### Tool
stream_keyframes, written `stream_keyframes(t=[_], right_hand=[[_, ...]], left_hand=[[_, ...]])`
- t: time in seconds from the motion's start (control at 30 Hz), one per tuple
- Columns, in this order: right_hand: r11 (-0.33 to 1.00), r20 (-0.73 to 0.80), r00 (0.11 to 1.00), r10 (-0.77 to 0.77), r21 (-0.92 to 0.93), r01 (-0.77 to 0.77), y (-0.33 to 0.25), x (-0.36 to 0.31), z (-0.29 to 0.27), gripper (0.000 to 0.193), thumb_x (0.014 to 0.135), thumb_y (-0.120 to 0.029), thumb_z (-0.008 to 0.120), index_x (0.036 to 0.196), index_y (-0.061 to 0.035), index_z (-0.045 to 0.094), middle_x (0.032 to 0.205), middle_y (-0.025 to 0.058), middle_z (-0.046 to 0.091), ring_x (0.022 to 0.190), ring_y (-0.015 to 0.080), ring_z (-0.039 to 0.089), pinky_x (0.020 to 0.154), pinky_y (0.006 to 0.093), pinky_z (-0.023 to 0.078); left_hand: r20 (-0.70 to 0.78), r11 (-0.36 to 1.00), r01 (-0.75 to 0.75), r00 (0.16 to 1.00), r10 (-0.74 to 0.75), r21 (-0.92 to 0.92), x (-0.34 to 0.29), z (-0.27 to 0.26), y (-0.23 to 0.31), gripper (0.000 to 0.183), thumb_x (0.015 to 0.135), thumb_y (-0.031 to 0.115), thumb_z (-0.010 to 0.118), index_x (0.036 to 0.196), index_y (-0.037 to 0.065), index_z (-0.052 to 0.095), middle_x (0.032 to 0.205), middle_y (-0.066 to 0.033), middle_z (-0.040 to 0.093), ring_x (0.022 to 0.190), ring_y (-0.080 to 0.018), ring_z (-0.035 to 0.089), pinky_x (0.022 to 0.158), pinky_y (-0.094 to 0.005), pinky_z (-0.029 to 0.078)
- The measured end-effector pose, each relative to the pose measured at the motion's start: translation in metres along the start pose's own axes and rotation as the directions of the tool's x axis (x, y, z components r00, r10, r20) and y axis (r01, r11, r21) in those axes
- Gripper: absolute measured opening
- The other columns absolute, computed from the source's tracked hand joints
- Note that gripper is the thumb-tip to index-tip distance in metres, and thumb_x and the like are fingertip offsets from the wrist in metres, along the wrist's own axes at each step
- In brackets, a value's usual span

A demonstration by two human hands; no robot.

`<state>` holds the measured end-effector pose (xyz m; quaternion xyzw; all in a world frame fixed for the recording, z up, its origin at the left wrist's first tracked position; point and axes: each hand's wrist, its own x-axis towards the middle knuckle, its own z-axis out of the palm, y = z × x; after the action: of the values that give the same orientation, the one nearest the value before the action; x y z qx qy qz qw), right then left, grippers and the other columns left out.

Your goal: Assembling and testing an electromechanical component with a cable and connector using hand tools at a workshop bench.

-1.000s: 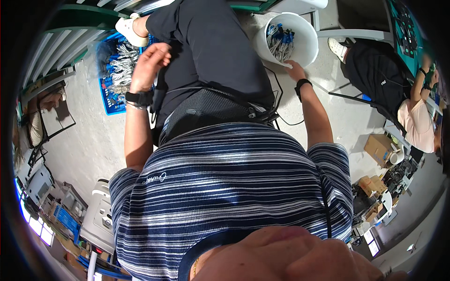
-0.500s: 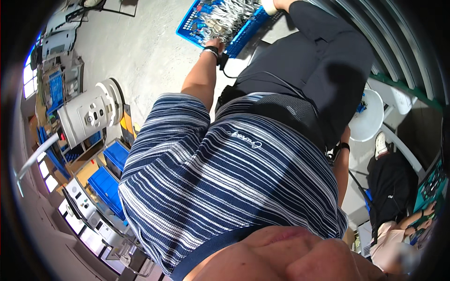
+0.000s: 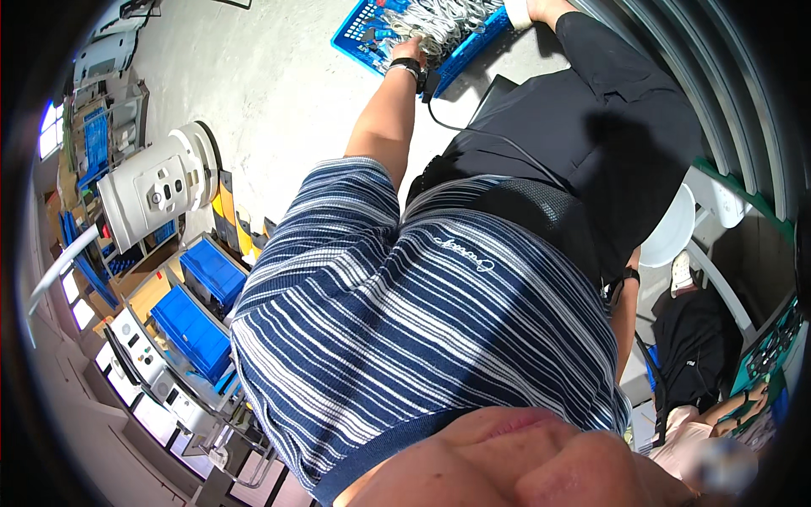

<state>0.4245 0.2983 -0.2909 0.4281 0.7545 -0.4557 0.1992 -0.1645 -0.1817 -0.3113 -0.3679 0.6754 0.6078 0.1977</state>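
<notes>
Reaching into the blue crate (image 3: pixel 372 21) on the floor, left hand (image 3: pixel 411 46) sits among its grey cables (image 3: pixel 439 17), finger state unclear; right hand hidden beside dark trousers (image 3: pixel 608 127).

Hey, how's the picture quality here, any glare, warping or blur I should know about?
Head view: strong fisheye bend toward the dark rim; bright light washes the concrete floor; the left hand in the blue crate of pale cables is sharp; the right hand is hidden behind the white bucket; the lower right corner is blurred.
</notes>
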Motion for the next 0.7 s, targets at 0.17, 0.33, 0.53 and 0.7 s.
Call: stream_keyframes(t=[0.17,0.33,0.53,0.7], right_hand=[[0.999,0.030,0.998,0.046,0.013,-0.047,-0.011,-0.012,0.003,0.040,0.087,-0.022,0.059,0.120,0.0005,0.056,0.113,0.0139,0.066,0.104,0.0240,0.061,0.088,0.0332,0.046],[0.989,-0.054,0.998,0.020,0.150,-0.012,-0.023,-0.041,0.014,0.041,0.085,-0.022,0.064,0.119,-0.0008,0.058,0.112,0.0104,0.066,0.100,0.0187,0.061,0.088,0.0301,0.045],[0.949,-0.068,0.989,0.131,0.298,-0.105,-0.046,-0.067,0.027,0.035,0.088,-0.024,0.063,0.114,-0.0008,0.061,0.110,0.0078,0.066,0.101,0.0164,0.059,0.090,0.0302,0.044],[0.988,-0.101,0.993,0.064,0.144,-0.049,-0.055,-0.065,0.029,0.039,0.091,-0.026,0.058,0.122,-0.0014,0.058,0.116,0.0102,0.064,0.107,0.0176,0.056,0.095,0.0311,0.041]], left_hand=[[0.109,0.996,0.081,0.990,-0.084,0.033,0.022,-0.006,0.010,0.036,0.080,0.028,0.071,0.093,-0.002,0.058,0.073,-0.0147,0.059,0.058,-0.0262,0.056,0.052,-0.0395,0.045],[0.149,0.967,-0.053,0.989,0.016,0.250,0.057,-0.008,0.000,0.029,0.079,0.030,0.073,0.076,0.004,0.059,0.063,-0.0094,0.055,0.052,-0.0245,0.051,0.050,-0.0403,0.040],[0.249,0.947,-0.115,0.968,0.038,0.299,0.103,-0.013,-0.010,0.032,0.084,0.036,0.064,0.079,0.005,0.059,0.067,-0.0085,0.058,0.059,-0.0244,0.054,0.057,-0.0411,0.045],[0.194,0.987,-0.002,0.980,0.033,-0.159,0.101,-0.019,-0.008,0.022,0.079,0.020,0.065,0.089,0.006,0.051,0.075,-0.0097,0.057,0.065,-0.0288,0.061,0.061,-0.0427,0.055]])
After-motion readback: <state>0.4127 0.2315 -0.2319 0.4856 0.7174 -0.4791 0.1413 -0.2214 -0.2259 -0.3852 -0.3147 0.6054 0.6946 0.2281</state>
